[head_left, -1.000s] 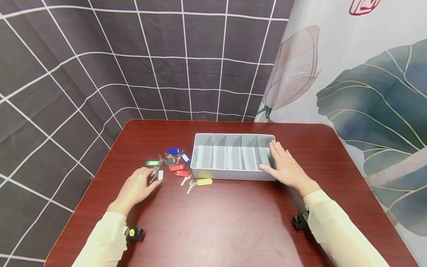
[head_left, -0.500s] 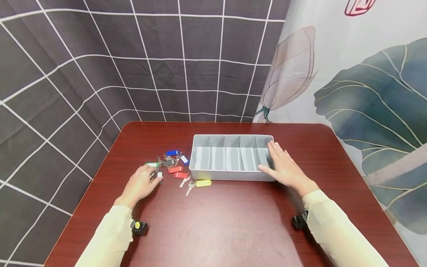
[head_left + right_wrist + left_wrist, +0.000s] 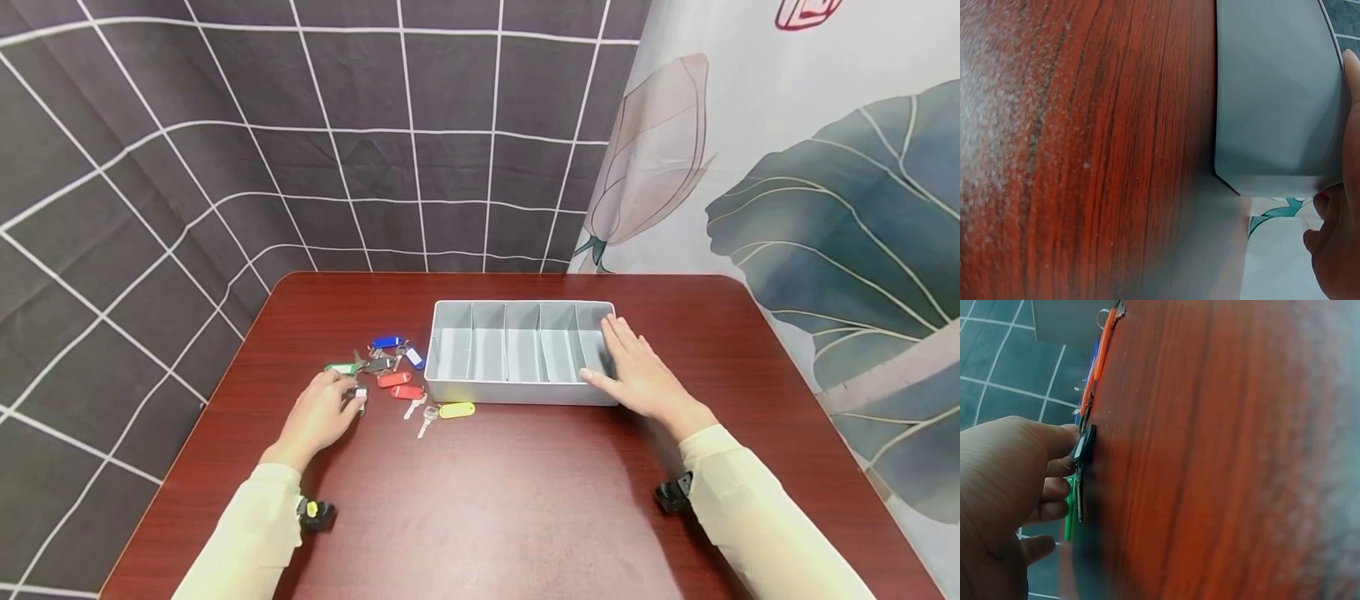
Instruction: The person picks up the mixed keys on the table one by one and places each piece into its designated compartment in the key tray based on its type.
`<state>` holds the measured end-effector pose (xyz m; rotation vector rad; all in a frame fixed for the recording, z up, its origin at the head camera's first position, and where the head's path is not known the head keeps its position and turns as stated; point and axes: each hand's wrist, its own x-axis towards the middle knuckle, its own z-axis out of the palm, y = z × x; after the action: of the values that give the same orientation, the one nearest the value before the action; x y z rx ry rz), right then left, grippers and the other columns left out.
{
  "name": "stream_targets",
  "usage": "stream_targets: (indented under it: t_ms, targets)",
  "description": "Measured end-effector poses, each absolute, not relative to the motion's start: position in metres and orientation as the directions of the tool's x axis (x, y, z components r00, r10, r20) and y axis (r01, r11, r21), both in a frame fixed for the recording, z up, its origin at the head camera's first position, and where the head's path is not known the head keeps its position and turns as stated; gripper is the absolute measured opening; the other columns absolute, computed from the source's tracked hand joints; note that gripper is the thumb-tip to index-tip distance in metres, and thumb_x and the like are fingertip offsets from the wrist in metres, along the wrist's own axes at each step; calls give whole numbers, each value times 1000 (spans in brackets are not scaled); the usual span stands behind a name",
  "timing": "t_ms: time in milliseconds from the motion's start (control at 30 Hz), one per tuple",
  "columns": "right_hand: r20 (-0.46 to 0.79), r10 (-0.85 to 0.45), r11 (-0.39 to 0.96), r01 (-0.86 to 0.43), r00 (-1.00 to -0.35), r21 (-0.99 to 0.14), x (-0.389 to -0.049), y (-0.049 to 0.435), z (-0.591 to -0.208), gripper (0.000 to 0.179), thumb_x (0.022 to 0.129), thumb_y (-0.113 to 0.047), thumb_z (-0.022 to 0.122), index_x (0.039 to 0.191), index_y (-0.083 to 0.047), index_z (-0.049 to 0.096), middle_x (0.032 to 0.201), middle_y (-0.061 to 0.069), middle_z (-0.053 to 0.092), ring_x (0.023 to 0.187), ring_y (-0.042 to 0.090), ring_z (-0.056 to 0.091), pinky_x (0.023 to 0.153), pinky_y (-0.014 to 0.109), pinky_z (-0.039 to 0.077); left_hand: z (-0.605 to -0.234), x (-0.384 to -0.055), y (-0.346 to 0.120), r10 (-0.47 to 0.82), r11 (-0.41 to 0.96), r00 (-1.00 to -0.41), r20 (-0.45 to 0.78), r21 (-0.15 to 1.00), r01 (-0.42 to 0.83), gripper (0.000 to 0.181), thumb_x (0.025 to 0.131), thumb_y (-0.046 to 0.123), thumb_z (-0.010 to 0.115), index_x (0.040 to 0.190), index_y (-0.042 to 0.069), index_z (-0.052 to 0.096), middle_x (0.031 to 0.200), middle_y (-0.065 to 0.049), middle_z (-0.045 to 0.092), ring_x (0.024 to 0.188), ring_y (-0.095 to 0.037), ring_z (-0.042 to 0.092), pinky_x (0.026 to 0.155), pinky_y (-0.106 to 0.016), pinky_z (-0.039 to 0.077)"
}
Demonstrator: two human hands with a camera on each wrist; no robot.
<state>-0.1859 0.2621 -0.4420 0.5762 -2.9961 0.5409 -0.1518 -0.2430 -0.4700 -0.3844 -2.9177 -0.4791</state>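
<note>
My left hand (image 3: 315,417) is low over the left side of the table, its thumb and fingertips pinching a black key tag (image 3: 1086,445) with a white label. Keys hang from that tag, partly hidden by the fingers in the head view. Just beyond the fingertips lies a green key tag (image 3: 341,368). My right hand (image 3: 645,375) rests on the right end of a grey divided tray (image 3: 517,392). Its fingers lie extended along the end wall, and the thumb reaches over the front rim.
Left of the tray lie two red key tags (image 3: 393,380), two blue key tags (image 3: 387,342) and a dark grey key tag (image 3: 378,365). A yellow key tag (image 3: 457,410) with its key sits before the tray's front left corner. Curtains rise behind the table.
My left hand has shifted slightly forward and right, its fingers closing in over the black key tag and covering part of the green one. The right hand stays on the tray.
</note>
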Motion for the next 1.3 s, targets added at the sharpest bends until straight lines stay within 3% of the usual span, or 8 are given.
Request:
stream_targets:
  t_ms: [500,700,1000,1300]
  targets:
    - [93,-357,869,-367,-929,-331,-188,262,-442,98,89,-64,51,151,2,15,158,20,12,145,36,9,110,59,15,-473,-132,-240,259,901,-941,217,298,316,26,85,16,70,105,0,69,104,-15,61,103,-33,55,89,-52,44]
    - [92,-356,868,-366,-930,-337,-188,262,-440,98,89,-64,51,152,1,13,158,19,11,145,36,8,110,60,15,-468,-124,-234,169,917,-962,213,323,232,23,83,26,74,91,5,68,86,-6,58,84,-26,54,76,-46,47]
    - [101,-358,869,-371,-928,-328,-188,262,-441,97,89,-63,52,152,1,13,158,20,12,144,38,11,110,60,16,-466,-118,-227,115,944,-982,147,291,154,43,75,47,78,83,7,66,74,-3,53,71,-22,49,68,-43,45]
    - [95,-361,866,-372,-928,-334,-187,262,-440,97,89,-62,52,152,0,14,158,19,12,144,37,11,110,60,16,-470,-121,-228,147,941,-965,216,269,203,28,78,31,79,90,6,71,73,-4,56,71,-25,53,65,-45,45]
